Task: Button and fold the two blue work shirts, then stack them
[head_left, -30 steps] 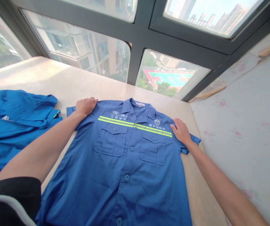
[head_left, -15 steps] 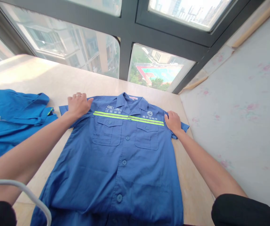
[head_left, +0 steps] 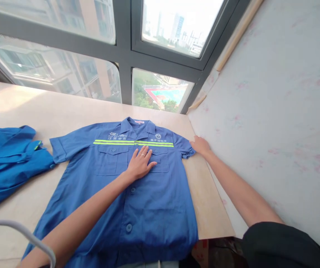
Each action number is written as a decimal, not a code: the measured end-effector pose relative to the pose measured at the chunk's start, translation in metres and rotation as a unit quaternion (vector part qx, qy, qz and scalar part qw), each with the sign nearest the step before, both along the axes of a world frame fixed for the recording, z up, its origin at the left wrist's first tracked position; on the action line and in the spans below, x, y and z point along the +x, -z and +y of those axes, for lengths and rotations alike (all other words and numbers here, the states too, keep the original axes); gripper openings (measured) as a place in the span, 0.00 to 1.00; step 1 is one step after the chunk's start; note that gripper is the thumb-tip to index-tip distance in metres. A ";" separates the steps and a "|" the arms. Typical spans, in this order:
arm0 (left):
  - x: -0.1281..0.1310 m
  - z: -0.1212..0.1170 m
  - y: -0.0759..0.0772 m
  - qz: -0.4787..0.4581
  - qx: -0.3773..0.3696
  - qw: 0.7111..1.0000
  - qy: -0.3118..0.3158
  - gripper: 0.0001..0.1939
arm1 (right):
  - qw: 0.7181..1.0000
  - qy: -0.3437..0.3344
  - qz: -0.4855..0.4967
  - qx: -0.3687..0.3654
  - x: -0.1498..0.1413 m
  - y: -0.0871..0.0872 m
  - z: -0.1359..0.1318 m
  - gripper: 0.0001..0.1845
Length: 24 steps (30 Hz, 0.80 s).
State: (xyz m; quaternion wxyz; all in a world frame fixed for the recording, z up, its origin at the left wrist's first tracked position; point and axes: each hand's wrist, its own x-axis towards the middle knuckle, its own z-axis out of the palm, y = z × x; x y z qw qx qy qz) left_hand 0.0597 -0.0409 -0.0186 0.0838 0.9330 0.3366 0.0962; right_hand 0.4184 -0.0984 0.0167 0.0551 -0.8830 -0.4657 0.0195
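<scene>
A blue short-sleeved work shirt (head_left: 157,193) lies front side up with its collar toward the window. Across its chest runs a yellow-green and grey stripe (head_left: 112,142), with white lettering above and two buttoned pockets below. My left hand (head_left: 141,163) rests flat on the chest between the pockets, fingers spread, a ring on one finger. At the end of the right-hand sleeve (head_left: 186,147), my right hand (head_left: 201,145) pinches the cuff; its fingertips are partly hidden. The left-hand sleeve (head_left: 69,144) is spread out flat.
Another blue garment (head_left: 12,163) lies bunched on the pale tabletop (head_left: 213,208) at left. A grey-framed window (head_left: 125,82) stands behind, and a flowered wall (head_left: 274,123) borders the right side. A whitish curved tube or cable (head_left: 23,229) crosses the lower left.
My left hand has left the left-hand shoulder and moved onto the middle of the chest. My right hand has slid outward from the shoulder to the sleeve's cuff. The view has shifted right.
</scene>
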 end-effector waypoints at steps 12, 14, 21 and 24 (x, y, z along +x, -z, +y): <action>0.003 0.000 0.009 -0.007 0.024 1.000 -0.011 0.33 | 0.932 0.118 0.312 0.140 0.007 -0.026 -0.005 0.08; 0.004 -0.001 0.008 0.001 0.032 0.999 -0.013 0.34 | 0.910 0.124 0.355 0.176 0.004 -0.036 -0.004 0.08; 0.004 -0.001 0.007 0.003 0.042 0.999 -0.011 0.34 | 0.858 0.138 0.456 0.190 -0.013 -0.048 0.004 0.13; 0.003 -0.001 0.007 -0.003 0.040 0.999 -0.012 0.33 | 0.848 0.143 0.488 0.147 -0.016 -0.041 -0.008 0.16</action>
